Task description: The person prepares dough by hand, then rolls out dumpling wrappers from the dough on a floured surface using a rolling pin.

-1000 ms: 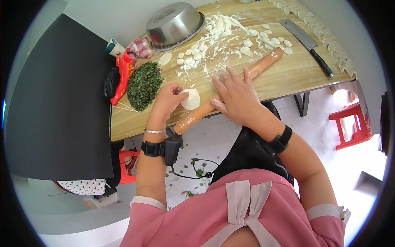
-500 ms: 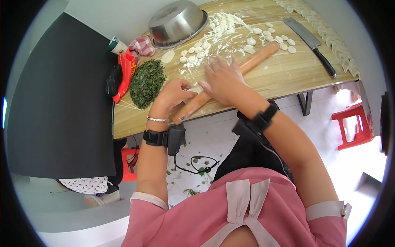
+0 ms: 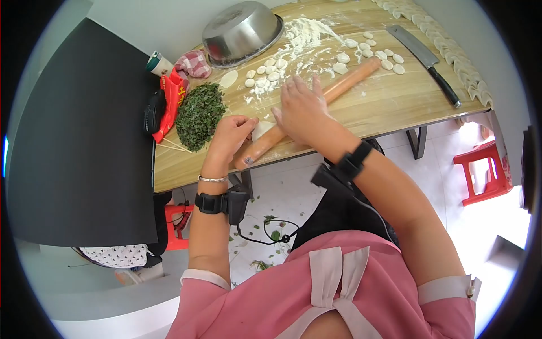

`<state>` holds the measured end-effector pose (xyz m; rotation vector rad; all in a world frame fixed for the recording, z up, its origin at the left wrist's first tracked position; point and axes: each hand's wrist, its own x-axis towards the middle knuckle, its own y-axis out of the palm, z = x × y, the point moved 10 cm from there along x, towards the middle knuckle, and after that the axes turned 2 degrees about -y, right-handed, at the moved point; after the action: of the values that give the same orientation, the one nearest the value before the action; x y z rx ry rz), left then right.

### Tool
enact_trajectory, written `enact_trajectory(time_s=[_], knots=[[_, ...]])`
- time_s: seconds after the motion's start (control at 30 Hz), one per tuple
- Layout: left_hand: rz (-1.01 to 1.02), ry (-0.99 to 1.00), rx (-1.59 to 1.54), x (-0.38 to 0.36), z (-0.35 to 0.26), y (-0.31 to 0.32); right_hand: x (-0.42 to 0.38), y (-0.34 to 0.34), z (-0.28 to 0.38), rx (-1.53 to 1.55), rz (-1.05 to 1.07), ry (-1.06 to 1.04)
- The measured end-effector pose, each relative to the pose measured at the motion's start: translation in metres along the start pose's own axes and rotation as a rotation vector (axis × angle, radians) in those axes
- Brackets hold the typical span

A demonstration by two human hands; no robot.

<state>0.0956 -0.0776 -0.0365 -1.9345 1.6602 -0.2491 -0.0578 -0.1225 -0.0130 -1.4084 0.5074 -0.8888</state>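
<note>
A long wooden rolling pin (image 3: 344,85) lies slantwise near the table's front edge. My right hand (image 3: 302,107) rests on its middle with the palm down and fingers stretched forward. Partly under the pin is a thin white dough wrapper (image 3: 261,131). My left hand (image 3: 232,137) pinches the wrapper's left edge between thumb and fingers. Beyond my hands, several small dough pieces (image 3: 272,69) sit in a floury patch, with more dough pieces (image 3: 387,55) past the pin's far end. One rolled wrapper (image 3: 228,79) lies flat beside the greens.
A pile of chopped greens (image 3: 200,116) is at the left, beside a red bag (image 3: 169,104). An upturned steel bowl (image 3: 243,31) stands at the back near loose flour (image 3: 307,33). A cleaver (image 3: 415,45) lies at the right, before a row of dumplings (image 3: 451,51).
My left hand has drawn slightly left and down, and more of the wrapper shows. My right hand has slid a little along the pin toward the left.
</note>
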Motion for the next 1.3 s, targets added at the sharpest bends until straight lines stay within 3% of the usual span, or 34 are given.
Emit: enact_trajectory(time_s=[0.17, 0.23, 0.43, 0.5, 0.53, 0.67, 0.73, 0.83, 0.93, 1.07, 1.13, 1.2, 1.3], knots=[[0.021, -0.031, 0.079, 0.003, -0.011, 0.001, 0.040, 0.014, 0.009, -0.116, -0.019, -0.063], [0.024, -0.041, 0.136, 0.007, -0.010, 0.002, 0.039, 0.011, 0.006, 0.089, -0.077, -0.071], [0.030, 0.165, 0.122, 0.001, -0.018, 0.008, -0.046, -0.013, -0.001, 0.085, -0.138, -0.119], [-0.049, 0.057, -0.209, -0.005, 0.004, 0.002, -0.071, -0.017, -0.003, 0.053, -0.174, -0.131], [-0.050, 0.056, -0.210, -0.004, 0.007, 0.001, -0.077, -0.020, -0.002, 0.024, -0.203, -0.143], [-0.032, 0.015, -0.248, -0.004, 0.008, 0.004, -0.055, -0.017, 0.002, 0.019, -0.164, -0.120], [-0.050, -0.009, -0.258, 0.000, 0.006, -0.001, -0.028, -0.006, 0.002, 0.062, -0.010, -0.038], [-0.030, -0.071, -0.234, 0.008, 0.017, -0.004, 0.008, 0.005, 0.004, 0.043, 0.036, 0.005], [0.020, -0.095, -0.114, 0.005, 0.013, -0.004, 0.037, 0.018, 0.006, 0.003, 0.092, -0.006], [0.045, 0.008, 0.037, 0.003, -0.001, 0.000, 0.024, 0.017, 0.005, 0.064, 0.094, -0.037], [0.055, 0.085, 0.031, 0.003, -0.004, 0.003, -0.013, -0.005, 0.005, 0.075, -0.165, -0.097], [-0.013, 0.051, -0.310, -0.005, -0.002, -0.004, -0.047, -0.013, -0.002, 0.079, -0.193, -0.127], [-0.069, 0.049, -0.409, -0.001, 0.004, -0.018, -0.075, -0.019, -0.010, 0.108, -0.263, -0.180]])
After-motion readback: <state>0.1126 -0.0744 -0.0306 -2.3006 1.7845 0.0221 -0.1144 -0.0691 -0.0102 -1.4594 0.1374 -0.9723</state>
